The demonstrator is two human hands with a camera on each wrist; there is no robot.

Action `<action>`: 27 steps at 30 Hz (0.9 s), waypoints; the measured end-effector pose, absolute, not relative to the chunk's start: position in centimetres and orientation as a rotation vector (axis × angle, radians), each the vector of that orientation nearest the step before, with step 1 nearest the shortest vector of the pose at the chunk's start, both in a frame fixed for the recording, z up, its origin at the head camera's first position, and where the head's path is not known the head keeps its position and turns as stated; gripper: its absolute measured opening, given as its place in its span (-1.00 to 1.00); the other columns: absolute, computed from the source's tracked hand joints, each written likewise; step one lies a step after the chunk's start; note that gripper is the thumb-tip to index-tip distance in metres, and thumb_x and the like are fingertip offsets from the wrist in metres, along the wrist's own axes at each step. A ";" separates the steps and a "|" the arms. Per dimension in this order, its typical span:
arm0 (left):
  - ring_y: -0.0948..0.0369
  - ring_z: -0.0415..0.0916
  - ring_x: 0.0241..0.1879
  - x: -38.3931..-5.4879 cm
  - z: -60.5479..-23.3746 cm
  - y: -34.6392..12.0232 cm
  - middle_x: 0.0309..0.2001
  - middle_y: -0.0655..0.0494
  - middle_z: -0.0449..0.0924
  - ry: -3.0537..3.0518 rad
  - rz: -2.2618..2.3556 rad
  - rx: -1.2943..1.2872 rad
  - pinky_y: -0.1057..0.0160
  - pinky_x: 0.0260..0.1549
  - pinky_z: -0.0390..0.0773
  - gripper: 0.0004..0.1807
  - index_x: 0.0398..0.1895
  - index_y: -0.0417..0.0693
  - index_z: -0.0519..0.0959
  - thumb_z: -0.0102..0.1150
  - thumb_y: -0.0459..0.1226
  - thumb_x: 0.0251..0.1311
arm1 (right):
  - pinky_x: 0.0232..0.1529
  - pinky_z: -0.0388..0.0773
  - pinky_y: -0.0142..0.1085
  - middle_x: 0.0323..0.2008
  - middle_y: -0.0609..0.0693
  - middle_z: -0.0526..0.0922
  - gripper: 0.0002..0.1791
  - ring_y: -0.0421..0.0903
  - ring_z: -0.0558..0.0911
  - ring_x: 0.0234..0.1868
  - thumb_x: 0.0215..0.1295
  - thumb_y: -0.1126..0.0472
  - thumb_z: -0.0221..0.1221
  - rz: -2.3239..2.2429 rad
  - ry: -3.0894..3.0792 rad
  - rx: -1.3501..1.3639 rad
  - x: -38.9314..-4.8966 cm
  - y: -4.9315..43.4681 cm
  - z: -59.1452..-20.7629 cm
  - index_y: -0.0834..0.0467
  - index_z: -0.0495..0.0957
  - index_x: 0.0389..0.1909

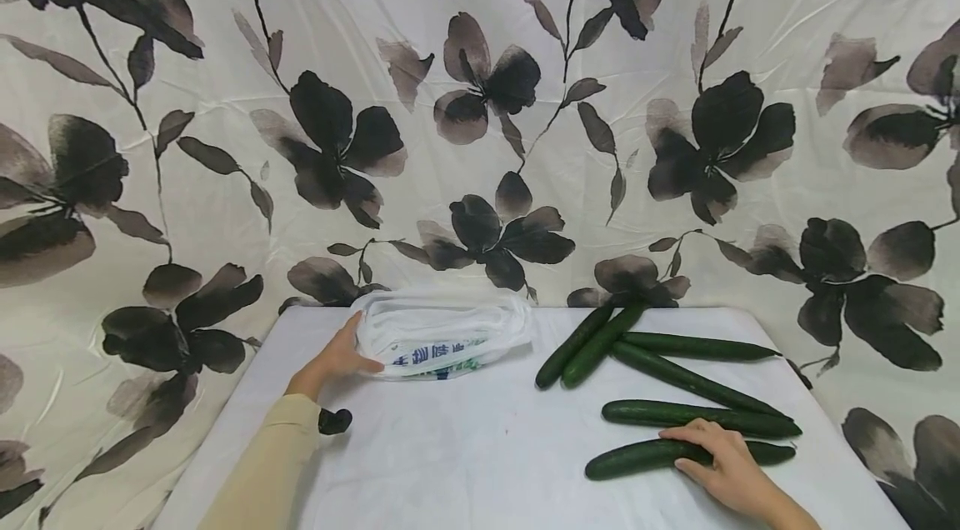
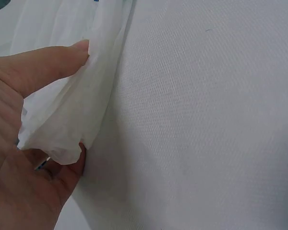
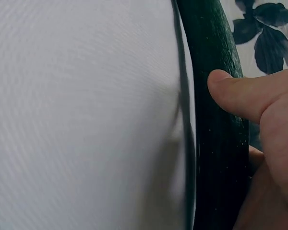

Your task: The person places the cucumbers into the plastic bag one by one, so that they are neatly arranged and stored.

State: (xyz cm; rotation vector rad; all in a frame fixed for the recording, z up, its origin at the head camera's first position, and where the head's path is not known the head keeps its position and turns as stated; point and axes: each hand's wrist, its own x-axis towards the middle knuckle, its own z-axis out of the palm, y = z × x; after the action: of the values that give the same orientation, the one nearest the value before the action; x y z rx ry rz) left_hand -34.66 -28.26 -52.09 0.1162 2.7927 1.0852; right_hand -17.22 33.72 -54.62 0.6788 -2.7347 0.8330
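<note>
A white plastic bag (image 1: 442, 338) with blue and green print lies at the back left of the table. My left hand (image 1: 339, 357) holds its left end, thumb (image 2: 62, 64) on the near side and fingers curled around the bag's edge. At the front right, my right hand (image 1: 720, 463) grips the nearest cucumber (image 1: 637, 458) around its middle. Its thumb (image 3: 230, 91) presses one side of the dark green skin, while the fingers pass over to the far side. Just behind it lies another cucumber (image 1: 660, 412), roughly parallel.
Farther back on the white-covered table (image 1: 450, 463), two cucumbers point away, one of them a long cucumber (image 1: 600, 347) beside its neighbour. Two more fan out rightward, including the rear cucumber (image 1: 697, 345). A floral cloth (image 1: 480, 163) hangs behind the table's back edge.
</note>
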 end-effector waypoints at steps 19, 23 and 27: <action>-0.48 -0.28 0.36 -35.4 -52.6 -27.6 0.39 -0.60 -0.24 2.808 0.829 0.071 -0.45 0.21 -0.08 0.12 0.51 -0.13 0.04 0.50 -0.08 -0.08 | -0.32 0.25 -0.30 -0.13 -0.36 0.52 -0.54 -0.29 0.50 -0.13 0.18 -0.06 0.28 0.866 -2.809 0.861 -17.7 33.3 -54.4 -0.13 0.61 0.14; -0.51 -0.29 0.35 -35.3 -52.7 -27.6 0.38 -0.63 -0.33 2.804 0.844 0.038 -0.45 0.21 -0.07 0.18 0.53 -0.12 -0.02 0.51 -0.05 -0.10 | -0.36 0.40 -0.36 -0.15 -0.30 0.52 -0.54 -0.32 0.50 -0.19 0.25 0.05 0.25 0.952 -2.753 1.033 -17.8 33.0 -54.1 -0.01 0.57 0.19; -0.50 -0.16 0.34 -35.1 -53.1 -27.7 0.38 -0.62 -0.25 2.826 0.835 0.028 -0.43 0.21 0.01 0.26 0.53 -0.17 -0.10 0.53 -0.03 -0.14 | -0.41 0.42 -0.40 -0.15 -0.28 0.51 -0.55 -0.36 0.46 -0.25 0.29 0.11 0.22 0.991 -2.680 1.128 -17.9 32.2 -54.4 0.06 0.55 0.21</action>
State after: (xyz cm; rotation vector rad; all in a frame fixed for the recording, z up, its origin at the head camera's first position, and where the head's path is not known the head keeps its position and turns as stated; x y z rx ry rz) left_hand -35.11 -27.72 -53.09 0.0282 2.8259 0.8346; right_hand -17.88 32.19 -54.38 1.1277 -2.6803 0.9907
